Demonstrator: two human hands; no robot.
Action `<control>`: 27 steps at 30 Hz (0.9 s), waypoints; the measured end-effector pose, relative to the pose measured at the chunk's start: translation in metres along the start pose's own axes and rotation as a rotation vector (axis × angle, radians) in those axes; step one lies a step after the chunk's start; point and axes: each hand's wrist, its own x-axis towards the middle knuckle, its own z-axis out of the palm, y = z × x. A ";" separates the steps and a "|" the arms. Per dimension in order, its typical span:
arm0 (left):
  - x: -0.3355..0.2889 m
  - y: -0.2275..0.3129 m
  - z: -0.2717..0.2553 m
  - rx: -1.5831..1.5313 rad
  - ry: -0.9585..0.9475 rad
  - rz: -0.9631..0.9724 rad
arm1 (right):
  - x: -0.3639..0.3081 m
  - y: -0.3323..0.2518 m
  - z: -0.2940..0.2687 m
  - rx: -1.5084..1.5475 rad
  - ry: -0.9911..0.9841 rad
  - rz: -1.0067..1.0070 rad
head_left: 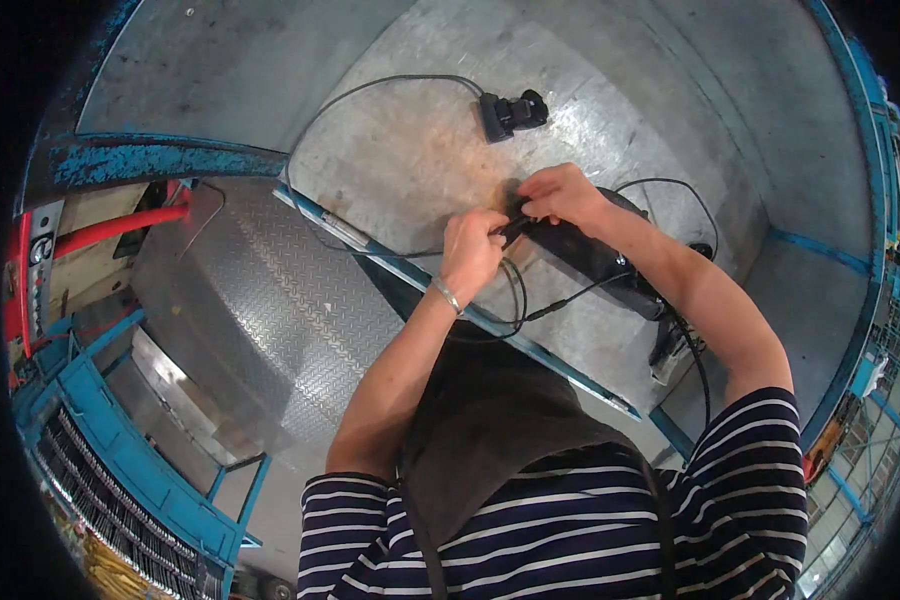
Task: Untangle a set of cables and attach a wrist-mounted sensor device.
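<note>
Both of my hands meet over the front part of the metal worktop. My left hand (473, 245) is closed around a black cable (515, 230), its thumb and fingers pinching near the cable's end. Just to the right, my right hand (565, 197) pinches the same dark strand; my fingers partly hide where it leads. Under my right wrist lies a long black cylindrical housing (580, 252), slanting toward the lower right. A thin cable with a thicker inline piece (547, 310) loops below my hands and runs to the housing.
A black clamp-like device (513, 113) lies farther back, its cable curving left and over the worktop's front edge (350, 235). Grey metal panels (810, 110) wall the worktop. A dark bracket (667, 345) sits near the right front. Treadplate (270, 290) and a blue rack (120, 440) stand left.
</note>
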 end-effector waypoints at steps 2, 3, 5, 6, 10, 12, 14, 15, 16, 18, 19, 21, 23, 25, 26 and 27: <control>-0.001 -0.006 0.001 0.020 0.026 0.007 | -0.001 0.000 -0.001 0.002 -0.018 -0.003; -0.002 -0.006 0.001 0.030 0.037 0.010 | -0.002 0.002 -0.002 0.005 -0.019 -0.009; -0.002 -0.004 0.004 0.089 0.049 0.053 | -0.001 0.005 -0.002 -0.017 -0.004 -0.070; -0.002 -0.003 0.005 0.119 0.057 0.074 | -0.001 0.005 0.001 -0.042 0.010 -0.125; 0.003 -0.005 0.013 0.072 0.110 0.119 | -0.008 -0.010 0.005 -0.118 0.030 -0.238; 0.009 -0.005 0.017 0.036 0.157 0.092 | -0.005 -0.012 0.003 -0.101 -0.002 -0.144; 0.017 -0.003 0.020 -0.022 0.165 0.101 | -0.006 -0.013 0.003 -0.230 0.031 -0.142; 0.022 -0.003 0.023 -0.054 0.167 0.109 | -0.009 -0.016 0.003 -0.370 0.084 -0.184; 0.025 -0.003 0.024 -0.116 0.155 0.096 | -0.010 -0.018 0.003 -0.511 0.136 -0.226; 0.029 -0.004 0.029 -0.239 0.129 0.071 | -0.001 -0.007 0.000 -0.658 0.215 -0.348; 0.030 -0.006 0.031 -0.285 0.116 0.048 | 0.002 -0.002 -0.003 -0.731 0.255 -0.409; 0.030 -0.015 0.032 -0.374 0.093 -0.001 | 0.000 -0.002 -0.007 -0.705 0.286 -0.319; 0.030 -0.027 0.032 -0.405 0.085 -0.032 | -0.001 -0.007 -0.008 -0.706 0.272 -0.233; 0.030 -0.031 0.030 -0.429 0.053 -0.052 | -0.002 -0.006 -0.013 -0.738 0.220 -0.144; 0.030 -0.032 0.029 -0.435 0.027 -0.058 | -0.001 -0.003 -0.014 -0.704 0.214 -0.196; 0.031 -0.031 0.029 -0.444 -0.002 -0.061 | 0.001 0.000 -0.015 -0.671 0.210 -0.246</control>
